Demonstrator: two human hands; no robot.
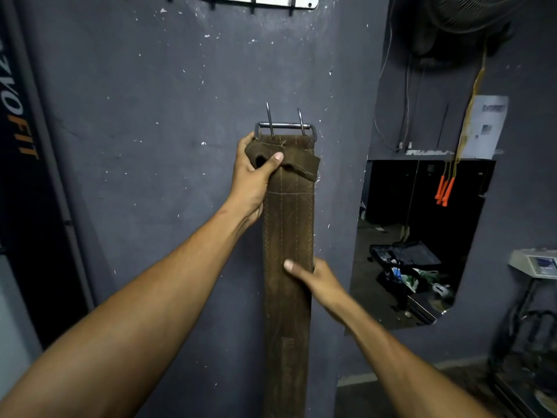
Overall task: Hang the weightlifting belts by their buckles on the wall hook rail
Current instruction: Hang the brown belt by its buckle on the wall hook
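Standing at far left of the belt (287, 267), a dark panel (21, 125) with orange and white lettering. Gripping the belt's upper end just under the buckle (285, 128), the left hand (254, 173), fingers curled round the left edge and thumb pressing down on the loose keeper loop (298, 165) crossing the strap. Hanging upright in front of the grey wall (150, 146), well below the hook rail (256, 1) at the top edge: a broad brown belt, suede-like and worn, with pale stitch lines running lengthwise and one row crossing below the keeper; lower end running out of view. Topping the strap, a steel double-prong buckle, both prongs sticking up past the frame bar. Pinching the belt's right edge lower down, the right hand (316, 279), thumb lying on the front face, fingers hidden behind. Further right of the belt, a wall opening (422, 236) showing a dim cluttered floor, with orange-handled skipping ropes (444, 191) dangling beside it.
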